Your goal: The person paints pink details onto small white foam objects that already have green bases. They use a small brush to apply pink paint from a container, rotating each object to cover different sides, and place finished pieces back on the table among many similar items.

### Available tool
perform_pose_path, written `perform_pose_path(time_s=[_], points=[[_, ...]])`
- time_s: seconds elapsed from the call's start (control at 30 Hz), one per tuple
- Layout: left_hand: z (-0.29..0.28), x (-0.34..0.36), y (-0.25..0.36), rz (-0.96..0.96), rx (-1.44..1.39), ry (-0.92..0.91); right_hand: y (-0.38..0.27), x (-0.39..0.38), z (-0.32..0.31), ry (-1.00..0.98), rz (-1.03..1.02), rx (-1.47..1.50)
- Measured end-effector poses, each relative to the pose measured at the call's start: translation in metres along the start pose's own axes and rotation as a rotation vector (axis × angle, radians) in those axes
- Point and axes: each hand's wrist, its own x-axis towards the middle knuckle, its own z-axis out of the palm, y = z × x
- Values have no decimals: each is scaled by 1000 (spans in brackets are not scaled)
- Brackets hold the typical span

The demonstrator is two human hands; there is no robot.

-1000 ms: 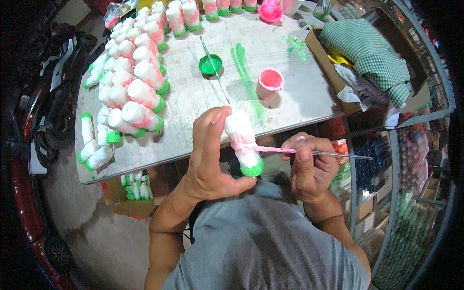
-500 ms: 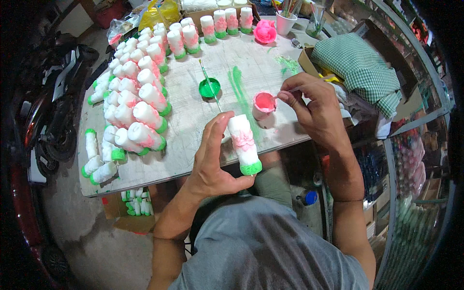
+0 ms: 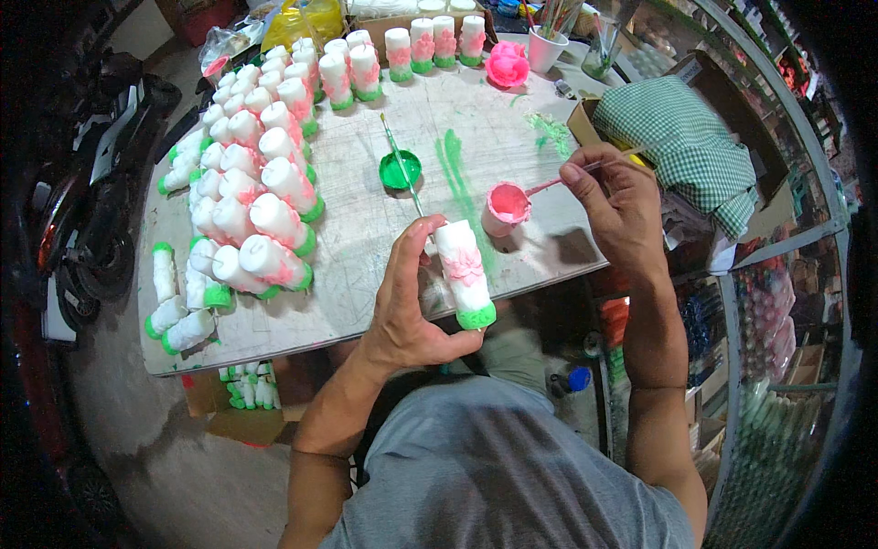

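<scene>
Between the thumb and fingers of my left hand (image 3: 407,306) a white candle (image 3: 465,270) is held by its two ends, slightly tilted. It has a pink raised flower on its side and a green base. My right hand (image 3: 622,206) pinches a thin paintbrush (image 3: 546,186) whose pink-coated tip is at the rim of a small cup of pink paint (image 3: 505,215). Beyond the held candle lies a round dish of green paint (image 3: 400,170), with a second brush (image 3: 393,137) resting across it.
Many white, pink and green candles (image 3: 261,183) crowd the table's left side, and a row stands at the back. A pink flower-shaped piece (image 3: 508,64) and a white cup of brushes (image 3: 547,48) sit at the back right. A checked green cloth (image 3: 677,128) fills a box on the right.
My right hand has moved right and slightly up, drawing the brush out of the pink cup to its rim. My left hand keeps the candle in nearly the same place.
</scene>
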Motion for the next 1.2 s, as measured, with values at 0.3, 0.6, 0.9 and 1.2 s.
perform_pose_path(time_s=[0.3, 0.6, 0.9, 1.2], points=[[-1, -5, 1, -106, -106, 14, 28, -23, 7, 8, 68, 206], [-2, 1, 7, -85, 25, -8, 20, -73, 22, 267, -57, 844], [-3, 8, 25, -17, 196, -15, 3, -115, 63, 223, -43, 943], [1, 7, 27, 18, 125, 19, -1, -120, 70, 205, -56, 998]])
